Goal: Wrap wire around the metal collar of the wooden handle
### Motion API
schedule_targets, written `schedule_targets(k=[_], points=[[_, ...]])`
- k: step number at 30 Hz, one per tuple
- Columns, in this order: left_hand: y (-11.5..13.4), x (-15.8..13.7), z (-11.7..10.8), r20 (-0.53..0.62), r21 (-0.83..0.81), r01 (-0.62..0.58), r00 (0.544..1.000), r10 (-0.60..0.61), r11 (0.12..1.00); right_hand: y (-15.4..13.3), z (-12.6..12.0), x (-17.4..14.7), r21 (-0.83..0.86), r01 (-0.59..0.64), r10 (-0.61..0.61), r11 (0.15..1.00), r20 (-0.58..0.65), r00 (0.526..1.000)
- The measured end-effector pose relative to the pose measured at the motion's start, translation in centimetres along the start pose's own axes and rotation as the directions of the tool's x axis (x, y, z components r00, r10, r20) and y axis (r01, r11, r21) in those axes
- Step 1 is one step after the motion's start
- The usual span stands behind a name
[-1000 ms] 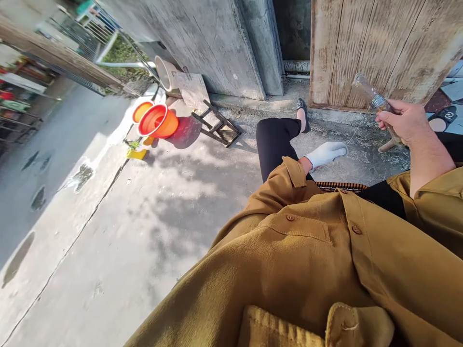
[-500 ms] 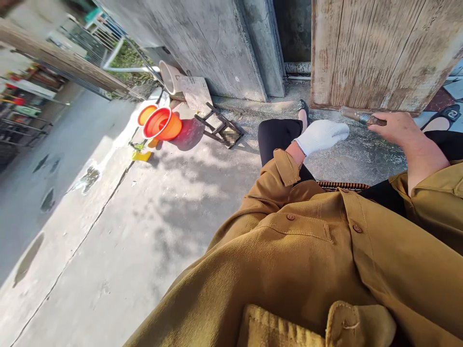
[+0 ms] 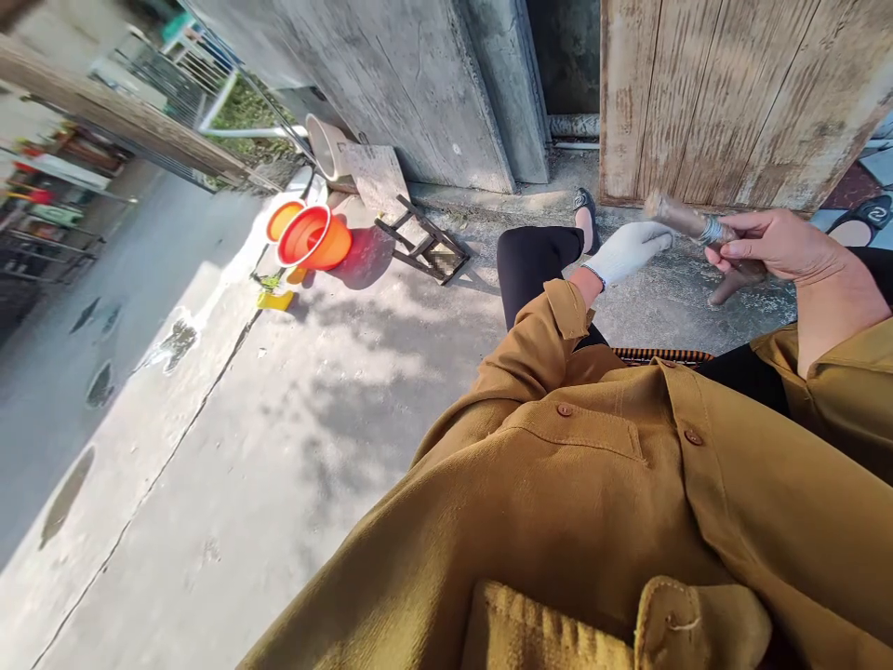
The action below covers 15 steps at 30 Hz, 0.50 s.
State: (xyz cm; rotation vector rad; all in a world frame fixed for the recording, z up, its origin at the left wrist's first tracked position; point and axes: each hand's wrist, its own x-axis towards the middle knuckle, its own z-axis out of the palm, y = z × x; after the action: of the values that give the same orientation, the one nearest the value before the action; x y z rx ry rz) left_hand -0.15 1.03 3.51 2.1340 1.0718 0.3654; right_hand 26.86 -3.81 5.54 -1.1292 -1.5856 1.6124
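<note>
My right hand (image 3: 799, 247), bare, grips a brown wooden tool (image 3: 680, 219) with wire wound around its middle. A second brown prong or handle end sticks out below the fingers. My left hand (image 3: 633, 249) wears a white knit glove. Its fingers are pressed together and curled beneath the tool's far end; whether it touches the tool or holds something is hidden. Both hands are above the concrete between my knees, in front of a weathered wooden board (image 3: 704, 102).
To the left stand orange-red buckets (image 3: 313, 237), a yellow object (image 3: 274, 300) and a small dark wooden stool (image 3: 422, 244). Grey boards (image 3: 419, 84) lean on the wall. A pale round pot (image 3: 326, 149) sits behind. The edge of a woven seat (image 3: 662, 355) shows beneath me.
My right hand has turned and lifted the wooden tool, so its lower prong now shows. My gloved left hand has shifted slightly right, with the tool's end now above its fingers.
</note>
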Motion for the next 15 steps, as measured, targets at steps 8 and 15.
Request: schedule_targets(k=[8,15], points=[[-0.7,-4.5,1.8,0.197,0.112,-0.061,0.98,0.038,0.992,1.3,0.5,1.9,-0.31,-0.125,-0.02,0.943,-0.427,0.904],[1.7,-5.1,-0.2,0.202,0.315,-0.195,0.97,0.135,0.929,2.1,0.4,2.6,-0.758,-0.329,-0.055,0.563,-0.432,0.9]])
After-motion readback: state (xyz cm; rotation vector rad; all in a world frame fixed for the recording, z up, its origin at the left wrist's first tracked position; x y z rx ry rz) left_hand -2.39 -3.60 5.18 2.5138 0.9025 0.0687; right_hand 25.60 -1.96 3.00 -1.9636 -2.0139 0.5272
